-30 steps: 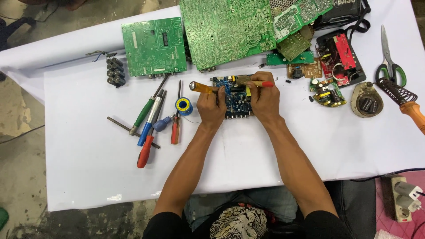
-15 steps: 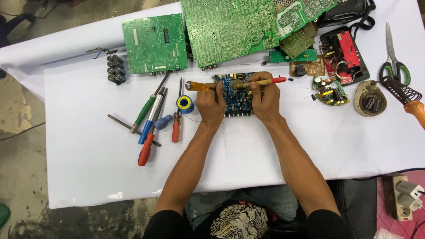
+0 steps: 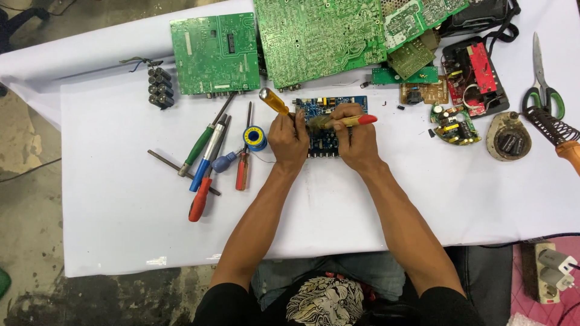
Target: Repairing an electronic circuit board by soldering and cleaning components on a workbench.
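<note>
A small blue circuit board (image 3: 330,104) lies on the white-covered table (image 3: 121,229), and both my hands rest on it. My left hand (image 3: 288,140) grips a yellow-handled screwdriver (image 3: 273,101), whose handle points up and to the left. My right hand (image 3: 357,143) holds a thin tool with a wooden shaft and a red end (image 3: 361,120), which lies sideways across the board. My fingers hide both tool tips and much of the board.
Left of my hands lie several screwdrivers (image 3: 205,160) and a blue solder spool (image 3: 255,137). Green circuit boards (image 3: 214,53) fill the far edge, beside a black capacitor block (image 3: 160,87). At right are small boards (image 3: 453,125), scissors (image 3: 542,84), a soldering iron (image 3: 559,136) and a power strip (image 3: 553,271).
The yellow handle in my left hand has swung from nearly level to slanting up and left. My right hand stays on the board with the red-ended tool.
</note>
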